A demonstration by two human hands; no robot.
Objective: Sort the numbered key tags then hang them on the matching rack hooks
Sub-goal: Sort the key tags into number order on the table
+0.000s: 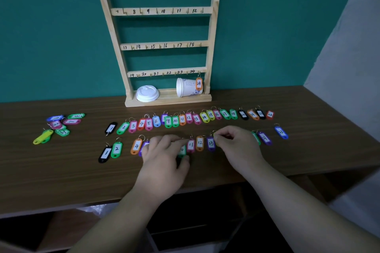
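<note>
The key tags (190, 118), judged light, stiff, slick plastic best pinched at the edges or ring, lay in two rows mid-frame on the tabletop (61, 170), the right hand (236, 144) with fingers clamped on a yellow-green tag (215, 134), the left hand (162, 156) curled over others, its hold indeterminate.

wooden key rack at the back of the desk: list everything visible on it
The rack is pale, bare-looking wood, built like a ladder: two uprights, horizontal rails and a base ledge. It stands upright on the brown desk in front of the teal wall. The rails carry handwritten black numbers (7-12, 13-18, 19-24) with small metal hooks; the top rail is cut off by the frame. Only the orange tag 24 hangs, on hook 24. A white paper cup on its side and a white lid sit on the ledge.
</note>
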